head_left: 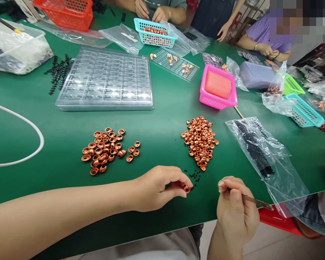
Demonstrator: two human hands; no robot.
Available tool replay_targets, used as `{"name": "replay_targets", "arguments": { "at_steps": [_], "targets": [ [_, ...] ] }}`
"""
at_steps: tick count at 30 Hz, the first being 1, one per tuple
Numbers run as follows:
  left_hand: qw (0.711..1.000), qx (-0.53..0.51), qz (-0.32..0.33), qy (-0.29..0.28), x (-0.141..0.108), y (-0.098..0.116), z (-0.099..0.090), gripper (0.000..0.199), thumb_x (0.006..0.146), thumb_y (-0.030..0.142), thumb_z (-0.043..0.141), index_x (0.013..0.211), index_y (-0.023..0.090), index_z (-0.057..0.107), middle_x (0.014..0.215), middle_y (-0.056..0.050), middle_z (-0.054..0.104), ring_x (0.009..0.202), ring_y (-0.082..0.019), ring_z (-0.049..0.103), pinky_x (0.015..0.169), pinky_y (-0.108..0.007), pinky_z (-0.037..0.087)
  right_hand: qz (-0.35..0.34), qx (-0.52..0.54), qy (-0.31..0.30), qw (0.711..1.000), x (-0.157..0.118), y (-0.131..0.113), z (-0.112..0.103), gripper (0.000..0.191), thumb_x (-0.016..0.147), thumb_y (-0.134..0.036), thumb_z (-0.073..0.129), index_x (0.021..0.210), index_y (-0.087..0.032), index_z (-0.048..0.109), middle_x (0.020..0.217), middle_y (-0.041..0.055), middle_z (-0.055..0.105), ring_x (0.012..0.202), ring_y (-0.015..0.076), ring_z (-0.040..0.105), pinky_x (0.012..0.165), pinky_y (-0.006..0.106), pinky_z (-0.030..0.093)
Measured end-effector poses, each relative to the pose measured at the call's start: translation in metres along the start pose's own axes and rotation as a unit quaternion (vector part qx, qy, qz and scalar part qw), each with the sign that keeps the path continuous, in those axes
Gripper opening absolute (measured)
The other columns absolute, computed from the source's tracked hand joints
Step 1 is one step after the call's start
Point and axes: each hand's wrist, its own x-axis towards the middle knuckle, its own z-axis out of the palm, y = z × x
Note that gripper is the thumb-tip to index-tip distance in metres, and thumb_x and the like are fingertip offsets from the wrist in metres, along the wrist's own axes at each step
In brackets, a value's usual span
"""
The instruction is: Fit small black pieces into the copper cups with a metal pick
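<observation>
My left hand (164, 187) pinches a small copper-coloured cup-shaped ring (187, 189) between thumb and fingertips, just above the green table. Close by its fingertips lie tiny black bits (195, 176), scattered loosely. To the right, my right hand (237, 206) is closed around metal tweezers (256, 201); their flat back end sticks out to the right, and the fingers hide the tips. A dense pile of copper-coloured rings (200, 139) lies beyond my hands. Farther left is a looser group of similar rings (103, 150), hollow sides mostly up.
Stacked clear plastic trays (105, 83) stand behind the left group. A pink basket (218, 103) holds a red-orange block. At right lies a clear bag (280, 173) of black strips. A white cable (39, 141) curves in from the left. Several people work across the table.
</observation>
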Motion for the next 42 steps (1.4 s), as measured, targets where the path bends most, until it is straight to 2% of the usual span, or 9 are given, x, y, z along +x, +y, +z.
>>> {"name": "replay_targets", "arguments": {
  "at_steps": [3,7,11,14,17,23,27,35,42],
  "targets": [
    [1.0,-0.003,-0.01,0.006,0.0,-0.002,0.001,0.011,0.091,0.015,0.059,0.096,0.015,0.068,0.086,-0.004,0.068,0.074,-0.012,0.061,0.069,-0.021,0.049,0.05,-0.006,-0.007,0.999,-0.001,0.004,-0.005,0.024,0.098,-0.023,0.044,0.099,-0.019,0.068,0.091,0.0071,0.062,0.083,0.0185,0.058,0.065,0.032,0.047],
    [1.0,0.019,-0.006,0.023,-0.001,-0.006,0.003,0.013,0.092,0.016,0.058,0.101,0.015,0.068,0.085,-0.004,0.068,0.076,-0.013,0.061,0.071,-0.023,0.05,0.053,-0.185,-0.097,0.976,0.002,0.005,-0.025,0.024,0.098,-0.029,0.047,0.103,-0.021,0.069,0.109,0.009,0.064,0.106,0.0232,0.06,0.084,0.039,0.051],
    [0.997,0.068,0.014,0.044,-0.002,-0.01,0.004,0.014,0.092,0.014,0.056,0.101,0.014,0.067,0.084,-0.005,0.067,0.078,-0.014,0.06,0.072,-0.024,0.05,0.041,-0.28,-0.191,0.94,0.011,0.003,-0.051,0.017,0.093,-0.033,0.059,0.099,-0.023,0.072,0.101,0.0072,0.065,0.091,0.0206,0.065,0.071,0.032,0.055],
    [0.993,0.104,0.017,0.053,-0.001,-0.013,0.003,0.015,0.093,0.015,0.055,0.102,0.015,0.067,0.084,-0.005,0.067,0.08,-0.015,0.06,0.071,-0.024,0.049,0.058,-0.242,-0.203,0.947,0.013,-0.002,-0.058,0.016,0.093,-0.029,0.059,0.1,-0.023,0.072,0.093,0.0058,0.067,0.078,0.018,0.068,0.062,0.03,0.058],
    [0.99,0.131,0.014,0.052,0.0,-0.014,0.002,0.015,0.094,0.016,0.054,0.103,0.016,0.066,0.086,-0.005,0.068,0.081,-0.015,0.06,0.071,-0.024,0.049,0.066,-0.163,-0.187,0.967,0.007,-0.008,-0.048,0.015,0.093,-0.024,0.059,0.103,-0.023,0.07,0.092,0.006,0.069,0.081,0.0195,0.071,0.063,0.031,0.061],
    [0.985,0.166,0.021,0.043,0.001,-0.014,0.001,0.016,0.094,0.016,0.053,0.104,0.017,0.065,0.087,-0.004,0.068,0.081,-0.016,0.059,0.071,-0.024,0.047,0.058,-0.004,-0.176,0.983,-0.01,-0.005,-0.008,0.025,0.089,-0.008,0.06,0.106,-0.025,0.063,0.099,0.0047,0.072,0.088,0.0193,0.073,0.071,0.035,0.064],
    [0.985,0.166,0.023,0.036,0.002,-0.014,0.001,0.015,0.095,0.016,0.052,0.103,0.017,0.064,0.086,-0.004,0.068,0.08,-0.016,0.058,0.07,-0.025,0.047,0.031,-0.044,-0.225,0.973,-0.015,0.0,-0.004,0.029,0.084,-0.005,0.065,0.106,-0.023,0.064,0.098,0.0044,0.073,0.09,0.0195,0.072,0.073,0.034,0.063],
    [0.988,0.147,0.029,0.019,0.003,-0.012,0.0,0.015,0.094,0.014,0.053,0.104,0.016,0.064,0.087,-0.005,0.069,0.081,-0.016,0.059,0.073,-0.026,0.047,0.013,-0.045,-0.207,0.977,-0.015,-0.002,-0.003,0.033,0.082,0.0,0.064,0.104,-0.024,0.064,0.095,0.0029,0.072,0.086,0.0174,0.071,0.068,0.031,0.062],
    [0.987,0.15,0.057,0.011,0.004,-0.011,0.0,0.016,0.092,0.013,0.052,0.103,0.015,0.063,0.087,-0.006,0.069,0.079,-0.016,0.058,0.073,-0.027,0.048,0.049,-0.032,-0.203,0.977,-0.02,-0.003,-0.002,0.029,0.084,-0.003,0.065,0.102,-0.026,0.064,0.097,0.0027,0.072,0.086,0.0173,0.072,0.07,0.032,0.064]
  ]
}}
